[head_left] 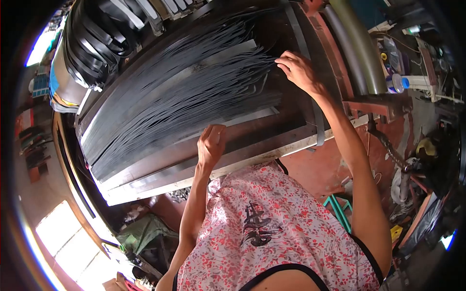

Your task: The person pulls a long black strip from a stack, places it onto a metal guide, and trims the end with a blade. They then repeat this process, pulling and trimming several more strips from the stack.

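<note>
A wide sheaf of thin black strips (pixel 184 92) lies fanned across a dark work table (pixel 252 155) with a pale front edge. My right hand (pixel 298 70) reaches out at the far right end of the sheaf, its fingertips curled onto the strip ends there. My left hand (pixel 211 143) sits nearer to me, at the table's front part, just below the sheaf. Its fingers are closed into a loose fist, and I see nothing held in it. My flowered shirt fills the bottom of the view.
Coils of black bands (pixel 97 39) hang at the table's upper left end. Grey and green pipes (pixel 359 43) run along the right side beside a rust-red frame (pixel 369 104). A plastic bottle (pixel 398 82), a chain (pixel 388 145) and a green stool (pixel 340 208) stand to the right.
</note>
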Demonstrator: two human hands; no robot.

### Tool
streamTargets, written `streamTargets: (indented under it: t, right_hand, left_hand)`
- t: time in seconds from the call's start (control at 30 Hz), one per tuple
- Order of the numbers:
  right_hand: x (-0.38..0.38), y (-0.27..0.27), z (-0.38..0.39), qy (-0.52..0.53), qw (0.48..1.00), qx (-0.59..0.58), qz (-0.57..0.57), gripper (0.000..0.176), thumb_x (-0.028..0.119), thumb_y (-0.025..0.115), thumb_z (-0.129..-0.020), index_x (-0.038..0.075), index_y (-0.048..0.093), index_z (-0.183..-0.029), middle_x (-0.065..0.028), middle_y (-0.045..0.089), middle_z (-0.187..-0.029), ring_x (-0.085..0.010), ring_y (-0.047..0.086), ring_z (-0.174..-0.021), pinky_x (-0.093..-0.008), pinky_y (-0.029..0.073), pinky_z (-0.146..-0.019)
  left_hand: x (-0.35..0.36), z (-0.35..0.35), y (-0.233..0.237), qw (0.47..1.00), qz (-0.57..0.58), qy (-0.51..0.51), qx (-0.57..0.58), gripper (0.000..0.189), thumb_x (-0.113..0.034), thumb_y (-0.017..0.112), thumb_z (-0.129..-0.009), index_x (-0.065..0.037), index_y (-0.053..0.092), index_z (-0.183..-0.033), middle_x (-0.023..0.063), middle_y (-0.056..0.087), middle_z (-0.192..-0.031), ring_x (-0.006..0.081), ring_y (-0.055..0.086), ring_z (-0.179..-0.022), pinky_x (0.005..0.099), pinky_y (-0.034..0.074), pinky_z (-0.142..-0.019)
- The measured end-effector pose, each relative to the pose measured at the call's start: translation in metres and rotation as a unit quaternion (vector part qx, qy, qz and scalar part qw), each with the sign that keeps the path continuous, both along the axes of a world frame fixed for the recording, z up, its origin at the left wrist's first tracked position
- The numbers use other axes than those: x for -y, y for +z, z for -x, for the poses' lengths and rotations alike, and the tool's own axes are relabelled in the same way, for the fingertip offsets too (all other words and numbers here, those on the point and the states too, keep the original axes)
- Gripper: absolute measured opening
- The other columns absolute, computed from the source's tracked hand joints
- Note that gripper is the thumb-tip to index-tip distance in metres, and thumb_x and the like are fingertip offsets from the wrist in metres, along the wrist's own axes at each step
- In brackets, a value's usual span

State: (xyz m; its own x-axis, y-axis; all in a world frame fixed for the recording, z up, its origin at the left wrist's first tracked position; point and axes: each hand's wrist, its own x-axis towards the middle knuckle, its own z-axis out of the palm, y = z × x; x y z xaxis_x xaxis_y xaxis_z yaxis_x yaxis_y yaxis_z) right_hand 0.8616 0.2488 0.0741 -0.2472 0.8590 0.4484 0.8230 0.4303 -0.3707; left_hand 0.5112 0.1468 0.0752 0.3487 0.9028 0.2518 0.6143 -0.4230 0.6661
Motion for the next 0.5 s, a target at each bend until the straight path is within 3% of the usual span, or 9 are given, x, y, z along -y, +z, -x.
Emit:
streamTargets:
  t: [0.33,0.4,0.5]
  right_hand:
    - [0.007,0.01,0.001,-0.004,1.0,0.018,0.001,0.012,0.005,0.069,-0.081,0.006,0.065,-0.092,-0.0059,0.058,-0.088,-0.0263,0.06,-0.077,-0.0381,0.049,-0.07]
    - [0.007,0.009,0.0,-0.005,1.0,0.011,0.007,0.012,0.004,0.07,-0.08,0.006,0.065,-0.092,-0.0054,0.058,-0.088,-0.0259,0.06,-0.078,-0.0381,0.049,-0.071]
    - [0.008,0.011,0.0,-0.016,1.0,0.003,0.008,0.015,0.003,0.071,-0.079,0.007,0.065,-0.092,-0.0046,0.059,-0.088,-0.0247,0.061,-0.078,-0.0378,0.05,-0.07]
  left_hand:
    - [0.003,0.012,0.005,1.0,0.0,0.02,0.011,0.011,0.003,0.066,-0.082,-0.003,0.062,-0.091,0.0131,0.063,-0.081,0.035,0.061,-0.073,0.041,0.05,-0.064]
    - [-0.008,0.007,0.009,1.0,-0.003,0.02,-0.005,0.012,0.003,0.066,-0.081,-0.003,0.062,-0.091,0.0127,0.064,-0.084,0.0337,0.061,-0.075,0.0402,0.05,-0.066]
    - [-0.032,-0.006,0.011,0.998,-0.039,0.011,-0.042,0.022,0.003,0.065,-0.082,-0.003,0.065,-0.104,0.0138,0.065,-0.098,0.0328,0.061,-0.086,0.0393,0.051,-0.075]
